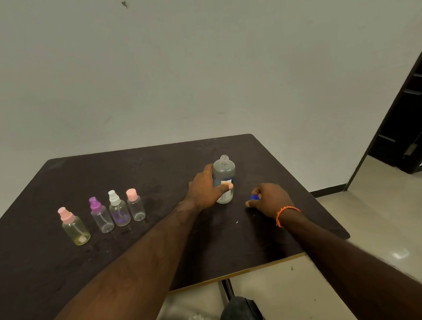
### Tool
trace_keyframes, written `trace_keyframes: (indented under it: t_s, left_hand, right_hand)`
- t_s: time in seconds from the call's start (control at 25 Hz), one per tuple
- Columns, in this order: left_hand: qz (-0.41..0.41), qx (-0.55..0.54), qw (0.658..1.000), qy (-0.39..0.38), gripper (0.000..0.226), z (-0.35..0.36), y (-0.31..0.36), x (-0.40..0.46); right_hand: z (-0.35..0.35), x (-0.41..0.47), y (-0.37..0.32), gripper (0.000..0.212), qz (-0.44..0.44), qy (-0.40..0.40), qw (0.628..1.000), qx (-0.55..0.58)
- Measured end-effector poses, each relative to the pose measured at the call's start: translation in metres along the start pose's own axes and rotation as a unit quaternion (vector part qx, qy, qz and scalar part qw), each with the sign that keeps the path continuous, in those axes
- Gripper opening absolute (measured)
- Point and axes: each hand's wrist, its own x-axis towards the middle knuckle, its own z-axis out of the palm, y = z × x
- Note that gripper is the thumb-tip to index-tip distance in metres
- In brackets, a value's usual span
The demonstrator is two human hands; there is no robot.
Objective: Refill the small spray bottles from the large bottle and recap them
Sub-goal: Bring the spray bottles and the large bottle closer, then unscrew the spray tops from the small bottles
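The large clear bottle (pixel 224 173) stands upright and uncapped on the dark table (pixel 157 167), and my left hand (pixel 206 189) grips its body. To its right, my right hand (pixel 271 197) rests low on the table with its fingers closed on a small blue cap (pixel 254 197). Several small spray bottles stand in a row at the left, all capped: one with a pink sprayer (pixel 74 226), one with a purple sprayer (pixel 100 215), one with a white sprayer (pixel 118 208) and one with a pink flat cap (pixel 135 204).
A pale wall rises behind the table. A dark open doorway (pixel 406 127) is at the right. The table's front edge (pixel 246 270) runs across below my arms, with tiled floor (pixel 353 226) beyond it and a dark object (pixel 241 313) below.
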Motion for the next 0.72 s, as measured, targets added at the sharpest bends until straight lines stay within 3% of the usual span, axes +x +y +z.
trace_keyframes:
  t_s: [0.32,0.4,0.52,0.6,0.72]
  left_hand:
    - [-0.029,-0.036,0.999,-0.021,0.083,0.011,0.000,0.014]
    - [-0.035,-0.040,0.999,-0.010,0.097,0.008,0.002,0.010]
    - [-0.033,-0.018,0.999,0.028,0.127,-0.010,0.004,0.002]
    - [-0.011,0.005,0.999,0.040,0.126,-0.036,0.007,-0.003]
    - [0.019,0.046,0.998,0.043,0.116,-0.085,0.011,-0.021]
  right_hand:
    - [0.009,0.003,0.007,0.044,0.021,-0.028,0.999,0.023]
    - [0.005,-0.006,0.006,0.052,0.010,-0.020,0.999,0.028]
    - [-0.006,-0.023,-0.001,0.061,-0.048,0.114,0.987,0.099]
    - [-0.017,-0.032,-0.013,0.045,-0.093,0.193,0.969,0.124]
    - [-0.028,-0.047,-0.049,0.028,-0.181,0.218,0.952,0.118]
